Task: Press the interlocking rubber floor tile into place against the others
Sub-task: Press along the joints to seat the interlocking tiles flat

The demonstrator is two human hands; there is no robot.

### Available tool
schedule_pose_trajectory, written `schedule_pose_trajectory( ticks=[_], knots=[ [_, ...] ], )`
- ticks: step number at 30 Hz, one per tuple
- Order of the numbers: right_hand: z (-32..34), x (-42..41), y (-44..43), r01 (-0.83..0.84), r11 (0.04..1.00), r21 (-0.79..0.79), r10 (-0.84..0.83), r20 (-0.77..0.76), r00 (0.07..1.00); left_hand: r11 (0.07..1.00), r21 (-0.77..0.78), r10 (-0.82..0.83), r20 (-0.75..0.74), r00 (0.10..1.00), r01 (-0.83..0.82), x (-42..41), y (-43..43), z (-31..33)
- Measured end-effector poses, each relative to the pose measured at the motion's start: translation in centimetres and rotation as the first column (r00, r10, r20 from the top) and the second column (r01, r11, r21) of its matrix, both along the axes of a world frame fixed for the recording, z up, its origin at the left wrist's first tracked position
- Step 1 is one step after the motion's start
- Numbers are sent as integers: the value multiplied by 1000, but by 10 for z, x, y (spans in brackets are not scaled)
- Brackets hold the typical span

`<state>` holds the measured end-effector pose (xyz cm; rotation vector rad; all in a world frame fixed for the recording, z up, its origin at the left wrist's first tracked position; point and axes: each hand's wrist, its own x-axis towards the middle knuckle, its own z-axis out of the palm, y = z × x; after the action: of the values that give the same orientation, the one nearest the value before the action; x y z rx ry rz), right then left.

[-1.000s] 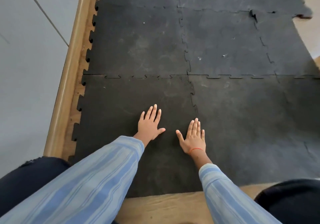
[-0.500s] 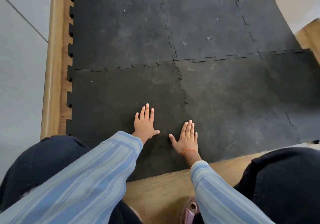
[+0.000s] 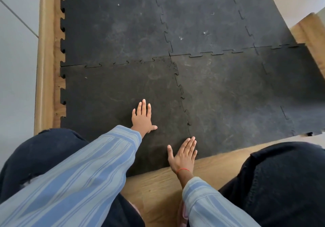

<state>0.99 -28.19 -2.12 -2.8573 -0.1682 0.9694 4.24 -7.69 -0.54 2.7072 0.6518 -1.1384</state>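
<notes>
Both palms lie open and flat, left hand (image 3: 142, 117) mid-tile (image 3: 109, 93), right hand (image 3: 183, 153) by the seam (image 3: 182, 96), likely to seat its teeth

My left hand (image 3: 142, 117) lies flat mid-frame, fingers together, thumb out; my right hand (image 3: 184, 153) lies flat lower centre, fingers straight.

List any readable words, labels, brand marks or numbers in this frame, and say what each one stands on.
None can be read. The black interlocking rubber floor tiles show only scuffs and pale specks, the light wooden floor only grain. The striped blue sleeves, the thin red wrist thread, the left hand and right hand carry no print.
</notes>
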Motion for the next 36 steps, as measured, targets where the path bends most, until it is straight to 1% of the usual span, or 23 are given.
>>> schedule_pose_trajectory(
  ticks=[4,7,9,12,15,18,21,24,25,28,32,36],
  knots=[
    [5,0,-2,-13,1000,-3,13,-28,1000,1000,11,-4,4,1000,3,-1,-1,1],
    [10,0,5,23,1000,12,-23,4,1000,1000,17,-4,6,1000,3,-2,-3,3],
    [10,14,17,-25,998,53,23,29,999,1000,14,5,24,1000,-5,-2,-3,2],
    [8,56,40,-126,984,128,125,22,992,1000,-1,10,60,998,-10,-6,-1,1],
    [2,92,51,-197,977,85,200,-22,980,999,-17,34,92,995,-33,-11,0,-4],
    [-3,97,55,-240,971,24,241,-38,970,999,-26,50,119,992,-48,-12,3,-7],
    [1,100,66,-219,974,52,222,-61,973,996,-70,61,102,993,-54,-12,5,-5],
    [2,126,77,-284,955,90,285,4,959,996,-72,65,99,993,-58,-11,6,-6],
    [3,137,81,-310,946,95,311,5,950,995,-82,66,98,993,-58,-10,7,-7],
    [3,162,92,-356,930,88,360,-30,932,993,-103,70,113,991,-59,-12,7,-10],
    [0,162,100,-372,927,47,374,-37,927,995,-91,62,149,987,-49,-15,8,-16],
    [8,174,110,-379,925,40,381,-92,920,994,-94,62,173,983,-47,-13,13,-14]
  ],
)
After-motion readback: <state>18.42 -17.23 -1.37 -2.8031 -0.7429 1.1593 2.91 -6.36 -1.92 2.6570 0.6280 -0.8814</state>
